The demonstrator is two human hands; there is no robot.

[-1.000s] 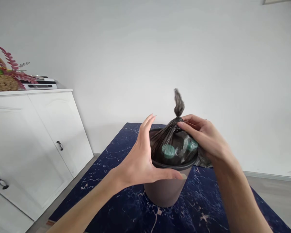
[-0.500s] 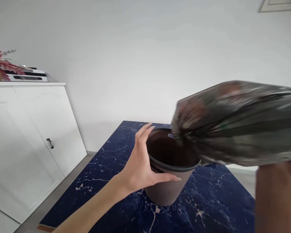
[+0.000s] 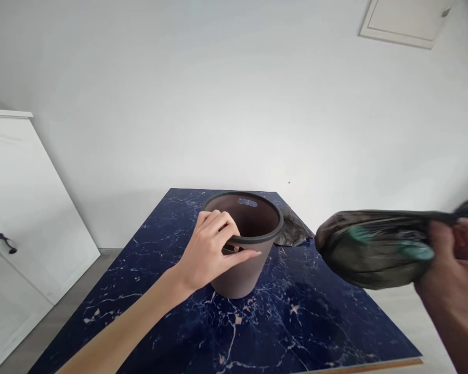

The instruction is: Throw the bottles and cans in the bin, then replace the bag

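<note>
A brown trash can [image 3: 242, 272] with a dark rim stands upright on the blue marbled table. My left hand [image 3: 214, 244] grips its near-left rim, fingers curled over the edge and into the handle slot, thumb along the outside. Off to the right, my right hand [image 3: 448, 254] is closed around the gathered neck of a filled dark trash bag [image 3: 378, 249], held in the air past the table's right side. Greenish and reddish contents show through the thin plastic. Behind the can on the right lies a crumpled dark plastic bag [image 3: 292, 228].
The blue marbled table [image 3: 171, 322] has its far edge close to a white wall [image 3: 226, 93]. To the left stands a white cabinet [image 3: 27, 218] with a black handle. A pale wall panel [image 3: 403, 21] is at upper right.
My right hand has carried the filled bag from over the can out to the right and lower. My left fingers have curled over the rim. The crumpled bag behind the can has come into view.
</note>
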